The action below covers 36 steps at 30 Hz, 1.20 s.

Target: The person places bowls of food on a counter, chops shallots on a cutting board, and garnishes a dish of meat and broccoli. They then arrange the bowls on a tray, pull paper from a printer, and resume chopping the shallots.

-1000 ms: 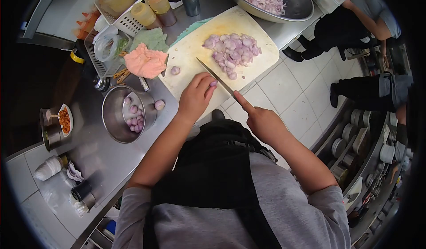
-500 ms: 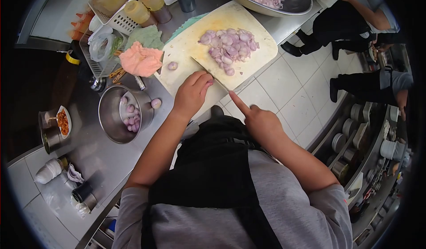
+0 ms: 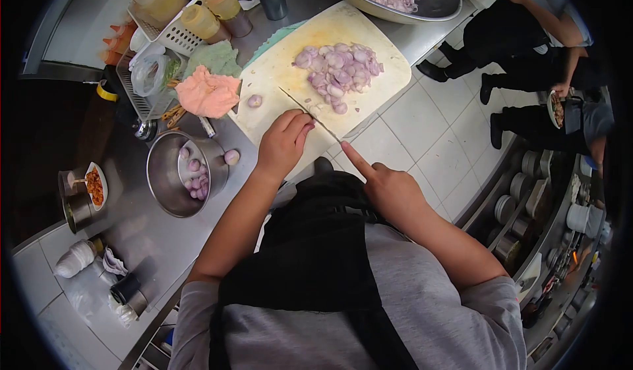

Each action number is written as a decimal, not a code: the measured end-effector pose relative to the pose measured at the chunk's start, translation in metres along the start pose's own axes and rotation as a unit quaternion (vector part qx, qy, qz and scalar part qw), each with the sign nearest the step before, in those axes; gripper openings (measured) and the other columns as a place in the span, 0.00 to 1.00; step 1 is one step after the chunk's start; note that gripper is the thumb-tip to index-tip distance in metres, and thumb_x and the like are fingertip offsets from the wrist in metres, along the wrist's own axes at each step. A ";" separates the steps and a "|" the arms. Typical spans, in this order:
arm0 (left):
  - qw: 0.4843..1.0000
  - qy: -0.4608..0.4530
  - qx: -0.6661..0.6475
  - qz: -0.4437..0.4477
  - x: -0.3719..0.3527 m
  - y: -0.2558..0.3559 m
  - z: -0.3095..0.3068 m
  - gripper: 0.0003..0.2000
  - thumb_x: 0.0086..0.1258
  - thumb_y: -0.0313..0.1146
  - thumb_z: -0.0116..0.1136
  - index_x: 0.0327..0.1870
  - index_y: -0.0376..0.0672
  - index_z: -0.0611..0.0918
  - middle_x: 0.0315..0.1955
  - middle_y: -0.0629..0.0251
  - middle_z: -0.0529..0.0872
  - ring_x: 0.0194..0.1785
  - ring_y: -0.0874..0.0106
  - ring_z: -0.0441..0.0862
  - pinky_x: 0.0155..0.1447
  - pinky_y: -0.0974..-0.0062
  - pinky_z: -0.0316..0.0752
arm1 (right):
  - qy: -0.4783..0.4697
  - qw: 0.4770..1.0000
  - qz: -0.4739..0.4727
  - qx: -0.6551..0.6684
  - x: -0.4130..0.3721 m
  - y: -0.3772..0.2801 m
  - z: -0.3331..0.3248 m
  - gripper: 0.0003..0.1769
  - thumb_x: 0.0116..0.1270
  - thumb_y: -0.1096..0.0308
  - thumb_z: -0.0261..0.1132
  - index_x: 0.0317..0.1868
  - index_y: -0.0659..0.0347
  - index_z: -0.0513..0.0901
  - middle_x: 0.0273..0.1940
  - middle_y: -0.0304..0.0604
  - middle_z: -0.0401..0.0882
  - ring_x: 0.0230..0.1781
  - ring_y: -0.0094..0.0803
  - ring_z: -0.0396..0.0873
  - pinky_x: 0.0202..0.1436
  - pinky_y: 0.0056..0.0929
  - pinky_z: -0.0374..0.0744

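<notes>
My left hand [image 3: 282,142] is closed with curled fingers on a shallot [image 3: 310,124], mostly hidden, at the near edge of the white cutting board [image 3: 392,73]. My right hand [image 3: 395,186] grips a knife [image 3: 304,111], index finger stretched along its back. The blade lies right beside my left fingertips and points to the far left. Beyond it, a heap of sliced shallots [image 3: 339,70] covers the middle of the board. A single peeled shallot [image 3: 255,100] rests near the board's left edge.
Left of the board stand a steel pot [image 3: 161,179] with several shallots, one loose shallot [image 3: 231,157] and a pink cloth [image 3: 208,92]. A large steel bowl [image 3: 432,19] of sliced shallots is at the back. Co-workers stand at right; one person's hand [image 3: 560,90] holds a plate of food.
The knife has shifted slightly left beside my left hand, which keeps its grip. At right, co-workers have moved, and the plate of food shows more fully.
</notes>
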<state>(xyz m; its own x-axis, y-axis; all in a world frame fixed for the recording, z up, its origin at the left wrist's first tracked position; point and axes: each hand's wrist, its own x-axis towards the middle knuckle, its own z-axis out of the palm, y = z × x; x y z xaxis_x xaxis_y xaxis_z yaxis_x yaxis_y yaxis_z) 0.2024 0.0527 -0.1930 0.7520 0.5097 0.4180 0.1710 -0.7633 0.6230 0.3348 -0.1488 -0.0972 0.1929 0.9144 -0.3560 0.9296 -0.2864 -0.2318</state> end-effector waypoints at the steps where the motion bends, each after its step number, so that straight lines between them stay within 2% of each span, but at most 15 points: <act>1: 1.000 -0.002 -0.008 -0.006 0.000 0.001 0.000 0.07 0.66 0.27 0.65 0.43 0.42 0.82 0.42 0.62 0.83 0.43 0.59 0.83 0.46 0.66 0.79 | -0.001 1.000 0.001 0.001 0.005 0.000 0.006 0.49 0.64 0.72 0.61 0.81 0.35 0.48 0.28 0.45 0.81 0.18 0.39 0.81 0.19 0.37 0.80; 4: 1.000 0.001 -0.015 -0.010 0.000 0.003 0.000 0.07 0.66 0.27 0.64 0.43 0.42 0.82 0.42 0.62 0.83 0.43 0.59 0.83 0.46 0.66 0.79 | 0.029 0.999 0.006 -0.012 0.021 0.003 0.015 0.49 0.64 0.71 0.61 0.81 0.35 0.47 0.28 0.45 0.81 0.18 0.39 0.81 0.19 0.37 0.80; 9: 1.000 0.001 0.000 -0.006 -0.001 0.002 0.000 0.07 0.66 0.27 0.64 0.43 0.43 0.82 0.42 0.63 0.83 0.43 0.60 0.83 0.45 0.67 0.79 | -0.009 1.000 -0.003 0.012 0.004 0.002 0.004 0.50 0.64 0.71 0.61 0.81 0.36 0.45 0.28 0.45 0.81 0.19 0.39 0.81 0.20 0.38 0.81; 13: 1.000 0.006 0.013 0.000 0.000 0.004 -0.001 0.08 0.64 0.28 0.66 0.42 0.43 0.82 0.41 0.63 0.83 0.43 0.60 0.83 0.45 0.66 0.79 | -0.006 1.000 0.013 -0.008 0.033 0.001 0.012 0.50 0.63 0.71 0.61 0.81 0.36 0.45 0.28 0.46 0.81 0.20 0.41 0.82 0.22 0.39 0.82; 18: 1.000 0.024 0.009 0.011 0.006 0.003 -0.002 0.08 0.63 0.29 0.67 0.42 0.45 0.82 0.39 0.63 0.83 0.41 0.61 0.82 0.46 0.64 0.78 | 0.008 0.997 0.031 0.064 0.033 0.011 0.011 0.50 0.63 0.71 0.62 0.81 0.37 0.46 0.30 0.49 0.83 0.23 0.44 0.84 0.28 0.42 0.83; 21: 0.999 -0.013 0.049 -0.001 0.003 0.004 -0.005 0.08 0.64 0.28 0.66 0.43 0.44 0.82 0.37 0.63 0.83 0.40 0.61 0.82 0.46 0.63 0.77 | -0.007 0.996 0.047 0.072 0.028 0.012 0.007 0.50 0.63 0.71 0.61 0.81 0.38 0.46 0.31 0.50 0.84 0.25 0.45 0.84 0.30 0.44 0.84; 24: 0.999 -0.032 0.024 -0.034 -0.003 0.003 -0.005 0.08 0.65 0.27 0.65 0.45 0.44 0.83 0.35 0.63 0.82 0.41 0.60 0.82 0.45 0.64 0.78 | -0.030 0.994 0.019 0.102 0.021 0.003 0.006 0.50 0.63 0.72 0.61 0.81 0.38 0.46 0.31 0.50 0.84 0.26 0.45 0.84 0.30 0.44 0.84; 26: 0.997 -0.023 -0.040 -0.057 -0.005 0.005 -0.009 0.09 0.65 0.27 0.65 0.45 0.44 0.83 0.37 0.62 0.82 0.42 0.60 0.83 0.44 0.66 0.79 | -0.031 0.994 0.020 0.105 0.023 -0.001 0.011 0.50 0.63 0.72 0.61 0.81 0.39 0.46 0.31 0.50 0.83 0.26 0.45 0.84 0.30 0.44 0.84; 29: 0.999 -0.008 -0.006 -0.048 -0.008 0.003 -0.013 0.08 0.65 0.22 0.65 0.44 0.43 0.85 0.40 0.61 0.83 0.40 0.63 0.83 0.44 0.69 0.79 | -0.032 0.994 0.019 0.107 0.026 -0.006 0.012 0.50 0.63 0.72 0.61 0.81 0.38 0.46 0.31 0.50 0.83 0.25 0.45 0.84 0.30 0.44 0.83; 36: 0.999 -0.033 0.029 0.001 -0.004 -0.005 -0.014 0.11 0.63 0.19 0.63 0.45 0.41 0.84 0.42 0.60 0.84 0.43 0.61 0.84 0.45 0.69 0.80 | -0.032 0.998 0.002 0.058 -0.003 -0.004 -0.009 0.50 0.64 0.71 0.61 0.81 0.37 0.46 0.29 0.48 0.81 0.22 0.43 0.83 0.25 0.40 0.82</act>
<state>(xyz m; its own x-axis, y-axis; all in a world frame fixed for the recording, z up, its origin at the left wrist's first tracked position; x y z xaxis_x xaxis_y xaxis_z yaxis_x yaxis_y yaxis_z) 0.1894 0.0603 -0.1890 0.7926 0.4817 0.3739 0.2041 -0.7873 0.5817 0.3333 -0.1477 -0.0874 0.1719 0.8945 -0.4127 0.8854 -0.3240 -0.3334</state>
